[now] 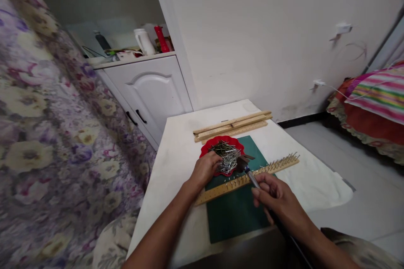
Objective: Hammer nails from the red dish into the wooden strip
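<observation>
My left hand (205, 169) reaches into a red dish (208, 148) heaped with several small metal nails (227, 154), its fingers curled down among them. My right hand (277, 199) is closed around the handle of a small hammer (246, 167), whose head rests beside the dish. Across a green cutting mat (235, 210) lies a wooden strip (249, 177) with a row of nails standing up along its length. The hammer head is just above that strip.
Three more wooden strips (232, 125) lie stacked at the far side of the white table (170, 168). A floral curtain (47, 126) hangs at the left, a white cabinet (148, 92) stands behind, and a bed with a striped cover (375, 101) is at the right.
</observation>
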Motion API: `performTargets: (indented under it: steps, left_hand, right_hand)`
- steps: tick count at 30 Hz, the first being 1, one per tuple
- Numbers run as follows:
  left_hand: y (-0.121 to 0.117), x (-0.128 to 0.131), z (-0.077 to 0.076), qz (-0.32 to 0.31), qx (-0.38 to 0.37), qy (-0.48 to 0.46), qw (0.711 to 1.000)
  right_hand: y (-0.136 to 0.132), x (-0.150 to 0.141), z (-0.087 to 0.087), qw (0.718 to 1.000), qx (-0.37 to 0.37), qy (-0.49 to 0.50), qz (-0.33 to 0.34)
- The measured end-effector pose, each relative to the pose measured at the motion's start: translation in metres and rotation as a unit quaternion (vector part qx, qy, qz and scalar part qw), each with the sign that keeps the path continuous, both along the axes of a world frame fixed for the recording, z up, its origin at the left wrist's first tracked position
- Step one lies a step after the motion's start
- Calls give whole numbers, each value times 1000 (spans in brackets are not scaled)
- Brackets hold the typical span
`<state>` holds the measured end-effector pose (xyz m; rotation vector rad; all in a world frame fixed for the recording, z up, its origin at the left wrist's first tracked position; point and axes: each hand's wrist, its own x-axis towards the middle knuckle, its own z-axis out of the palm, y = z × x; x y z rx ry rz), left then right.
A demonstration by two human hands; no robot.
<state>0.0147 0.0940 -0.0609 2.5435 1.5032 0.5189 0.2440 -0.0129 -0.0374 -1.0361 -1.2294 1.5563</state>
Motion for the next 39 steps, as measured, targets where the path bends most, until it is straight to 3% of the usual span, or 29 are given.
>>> performTargets:
  steps: [6,12,15,18,22,27,33,39]
  left_hand:
    - [14,8,6,-80,-10,93,992]
    - [13,10,0,-87,7,56,995]
    - [12,2,-4,-38,14,-52,998]
    - [16,-10,-5,70,28,-142,987]
    - [26,-27,-7,183,57,-125,973]
    - [31,-39,-16,204,66,-119,969]
    - [11,-34,-15,184,76,-128,972]
    - [-13,-2,-8,50,31,-111,992]
  right_hand:
    - [3,0,-4,1000,-1,3,3]
    - [4,0,-6,1000,0,7,11]
    - [4,0,-4,1000,2,6,7]
    - [4,-2,-2,1000,-1,3,7]
    - [6,-3,-2,1000,0,1,4]
    - [7,-1,-6,1000,7,2,1]
    - [7,5,-5,1000,21,5,-15]
    - [7,7,-2,999,29,5,-22]
